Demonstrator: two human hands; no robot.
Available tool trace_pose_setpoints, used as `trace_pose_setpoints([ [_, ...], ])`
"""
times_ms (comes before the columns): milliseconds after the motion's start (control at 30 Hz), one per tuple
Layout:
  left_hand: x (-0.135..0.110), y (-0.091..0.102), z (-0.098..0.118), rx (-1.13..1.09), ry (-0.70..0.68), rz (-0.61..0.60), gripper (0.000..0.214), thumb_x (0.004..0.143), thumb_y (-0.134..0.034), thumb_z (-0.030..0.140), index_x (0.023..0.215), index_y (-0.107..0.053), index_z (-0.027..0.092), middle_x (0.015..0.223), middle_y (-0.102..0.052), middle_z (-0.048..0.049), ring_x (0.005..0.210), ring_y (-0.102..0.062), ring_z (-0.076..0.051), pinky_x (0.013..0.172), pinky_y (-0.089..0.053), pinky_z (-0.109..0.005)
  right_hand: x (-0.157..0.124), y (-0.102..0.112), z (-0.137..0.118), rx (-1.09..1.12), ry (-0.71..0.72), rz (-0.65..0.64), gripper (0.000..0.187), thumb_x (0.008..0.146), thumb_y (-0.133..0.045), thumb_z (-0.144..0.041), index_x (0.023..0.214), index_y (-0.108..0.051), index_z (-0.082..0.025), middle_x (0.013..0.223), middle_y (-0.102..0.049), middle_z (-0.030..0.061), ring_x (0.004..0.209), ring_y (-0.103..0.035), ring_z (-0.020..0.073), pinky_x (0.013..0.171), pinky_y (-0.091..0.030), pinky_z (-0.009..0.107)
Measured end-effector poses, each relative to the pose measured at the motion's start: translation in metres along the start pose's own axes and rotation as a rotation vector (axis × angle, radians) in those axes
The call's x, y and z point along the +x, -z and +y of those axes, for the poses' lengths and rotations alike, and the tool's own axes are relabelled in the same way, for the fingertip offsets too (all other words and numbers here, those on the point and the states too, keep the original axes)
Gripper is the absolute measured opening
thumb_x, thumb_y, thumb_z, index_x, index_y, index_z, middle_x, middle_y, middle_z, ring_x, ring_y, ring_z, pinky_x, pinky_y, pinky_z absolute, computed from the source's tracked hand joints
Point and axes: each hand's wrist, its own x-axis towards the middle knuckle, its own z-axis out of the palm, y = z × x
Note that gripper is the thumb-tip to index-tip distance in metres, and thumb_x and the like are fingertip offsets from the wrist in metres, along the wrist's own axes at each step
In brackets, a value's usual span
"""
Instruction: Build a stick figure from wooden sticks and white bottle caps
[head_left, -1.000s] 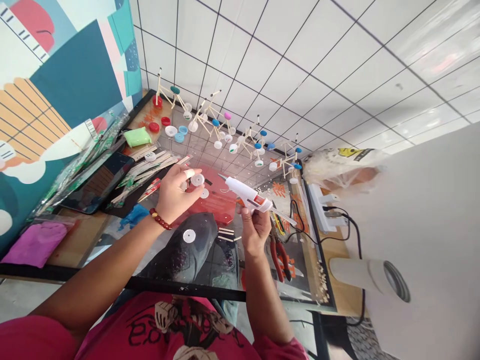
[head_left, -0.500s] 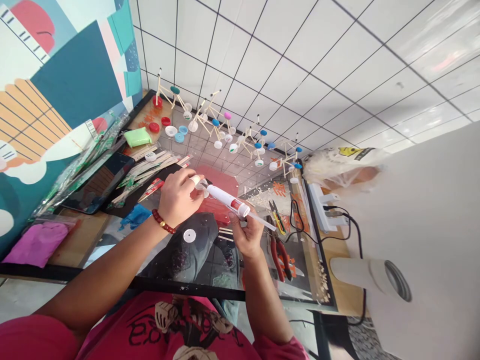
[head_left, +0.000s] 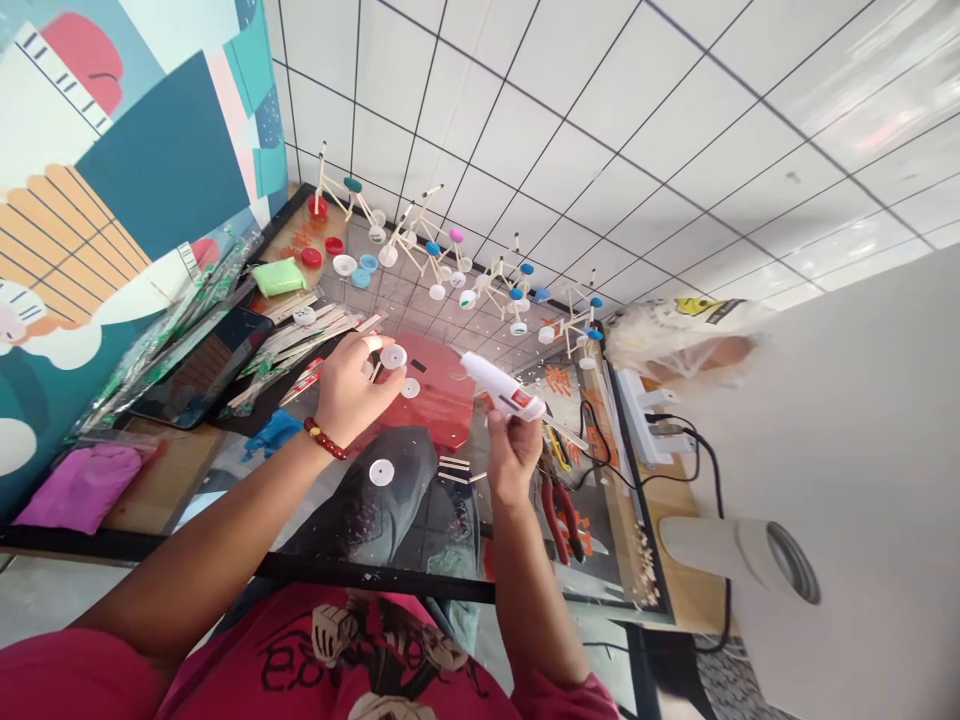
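White disc [head_left: 381, 472] lies flat on glass tabletop [head_left: 442, 540], nearest. Right hand [head_left: 512, 455] closed round white glue gun [head_left: 501, 385], nozzle pointing up-left. Left hand [head_left: 346, 388] pinches white cap [head_left: 393, 356], apart from nozzle. Stick models [head_left: 431, 250] stand behind.

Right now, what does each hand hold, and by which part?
The right hand holds the white glue gun by its handle. The left hand pinches a white cap at its edge.

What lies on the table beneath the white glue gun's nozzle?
A red octagonal sheet; the right hand gripping the white glue gun hides the tabletop nearer the person.
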Motion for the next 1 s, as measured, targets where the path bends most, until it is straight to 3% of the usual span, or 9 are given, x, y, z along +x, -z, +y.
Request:
trace_pose_setpoints([
  [100,0.003,0.000,-0.001,-0.117,0.201,-0.020,0.027,0.072,-0.072,0.025,0.097,-0.070,0.017,0.095,-0.072,-0.0059,0.068,-0.058,-0.015,0.070,-0.049,-0.031,0.020,-0.008,0.007,-0.117,-0.089,0.060,0.037,0.082,-0.063,-0.041,0.109,-0.065,-0.015,0.096,-0.070,0.0077,0.084,-0.063,0.0211,0.081,-0.051,0.037],
  [267,0.003,0.002,0.007,-0.293,0.354,-0.067,0.029,0.070,-0.075,0.030,0.095,-0.072,0.017,0.091,-0.071,-0.0037,0.068,-0.055,-0.013,0.066,-0.044,-0.027,0.042,-0.030,0.010,-0.247,-0.102,-0.045,0.042,0.080,-0.058,-0.042,0.113,-0.065,-0.016,0.106,-0.072,0.0129,0.095,-0.065,0.0273,0.089,-0.050,0.042],
  [367,0.002,0.002,0.012,-0.465,0.492,-0.134,0.031,0.067,-0.077,0.030,0.095,-0.073,0.016,0.078,-0.067,-0.0005,0.064,-0.053,-0.011,0.062,-0.041,-0.025,0.046,-0.038,0.012,-0.377,-0.113,-0.111,0.044,0.082,-0.055,-0.042,0.118,-0.063,-0.016,0.099,-0.073,0.0130,0.087,-0.066,0.0281,0.083,-0.051,0.041],
  [467,0.002,0.001,0.017,-0.775,0.665,-0.251,0.033,0.064,-0.081,0.029,0.092,-0.072,0.015,0.076,-0.065,-0.0002,0.065,-0.055,-0.010,0.061,-0.042,-0.022,0.046,-0.037,0.013,-0.444,-0.121,-0.158,0.046,0.084,-0.054,-0.042,0.121,-0.060,-0.016,0.092,-0.073,0.0120,0.080,-0.065,0.0277,0.076,-0.051,0.040],
  [600,0.002,0.001,0.021,-1.225,0.905,-0.432,0.030,0.062,-0.084,0.025,0.085,-0.069,0.012,0.075,-0.062,-0.0001,0.058,-0.049,-0.005,0.051,-0.036,-0.017,0.038,-0.024,0.005,-0.489,0.015,-0.125,0.040,0.083,-0.059,-0.037,0.118,-0.060,-0.017,0.105,-0.071,0.0134,0.092,-0.064,0.0272,0.084,-0.051,0.042],
  [700,0.001,0.003,0.021,-1.430,1.053,-0.569,0.028,0.066,-0.081,0.025,0.088,-0.070,0.010,0.081,-0.065,-0.0038,0.055,-0.047,-0.004,0.047,-0.036,-0.017,0.026,-0.013,-0.011,-0.516,0.159,-0.012,0.019,0.087,-0.058,-0.030,0.100,-0.063,-0.019,0.096,-0.069,0.0105,0.089,-0.063,0.0242,0.083,-0.050,0.041],
  [800,-0.002,0.002,0.017,-1.438,1.126,-0.650,0.025,0.070,-0.078,0.025,0.089,-0.071,0.010,0.078,-0.065,-0.0046,0.052,-0.047,-0.004,0.045,-0.036,-0.018,0.013,-0.012,-0.030,-0.312,0.283,-0.093,0.009,0.091,-0.059,-0.029,0.094,-0.062,-0.022,0.085,-0.066,0.0043,0.079,-0.062,0.0183,0.076,-0.053,0.035],
  [900,-0.007,-0.003,0.014,-1.313,1.112,-0.619,0.022,0.069,-0.080,0.025,0.084,-0.072,0.011,0.073,-0.064,-0.0024,0.053,-0.049,-0.005,0.047,-0.038,-0.018,0.007,-0.020,-0.042,-0.138,0.363,-0.190,0.032,0.086,-0.070,-0.032,0.116,-0.060,-0.024,0.101,-0.067,0.0054,0.087,-0.063,0.0181,0.080,-0.055,0.035],
  [1000,-0.011,-0.007,0.016,-1.182,1.001,-0.624,0.023,0.069,-0.081,0.030,0.080,-0.072,0.012,0.074,-0.064,-0.0024,0.058,-0.053,-0.008,0.052,-0.041,-0.019,0.006,-0.030,-0.045,-0.103,0.394,-0.232,0.049,0.082,-0.076,-0.035,0.126,-0.058,-0.025,0.111,-0.066,0.0073,0.091,-0.062,0.0192,0.083,-0.055,0.037],
])
